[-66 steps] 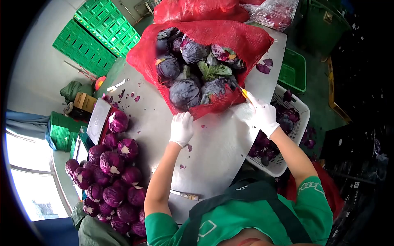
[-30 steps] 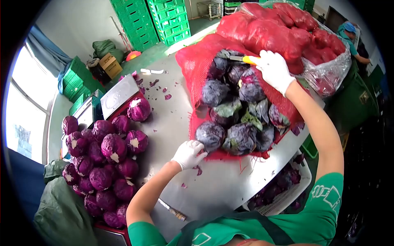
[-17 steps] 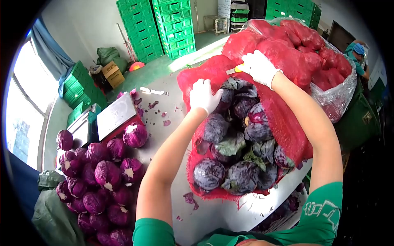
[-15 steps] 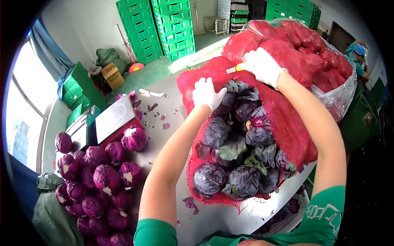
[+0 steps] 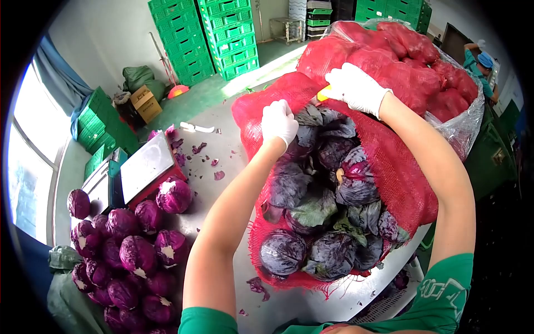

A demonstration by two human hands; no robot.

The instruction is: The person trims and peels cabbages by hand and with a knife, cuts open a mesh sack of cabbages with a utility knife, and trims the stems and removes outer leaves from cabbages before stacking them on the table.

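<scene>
A red mesh bag [image 5: 397,167] lies slit wide across its front on the metal table. Inside it, dark purple cabbages [image 5: 282,251] show, some with greenish outer leaves. My left hand [image 5: 280,123], in a white glove, is closed on the bag's netting at the left of the opening. My right hand [image 5: 356,89], gloved too, grips a yellow-handled knife [image 5: 323,94] at the top edge of the slit. The knife's blade is hidden now, and only a bit of yellow shows past the fingers.
Trimmed purple cabbages [image 5: 138,256] are heaped at the left beside a scale [image 5: 147,167]. A white-handled knife [image 5: 197,128] and leaf scraps lie on the table [image 5: 222,153]. More filled red bags [image 5: 384,67] stand behind at right, and a person [image 5: 481,69] is at the far right.
My left hand has drawn its fingers together on the netting. The right hand's knife has turned or sunk so its blade no longer shows. The view has shifted slightly.
</scene>
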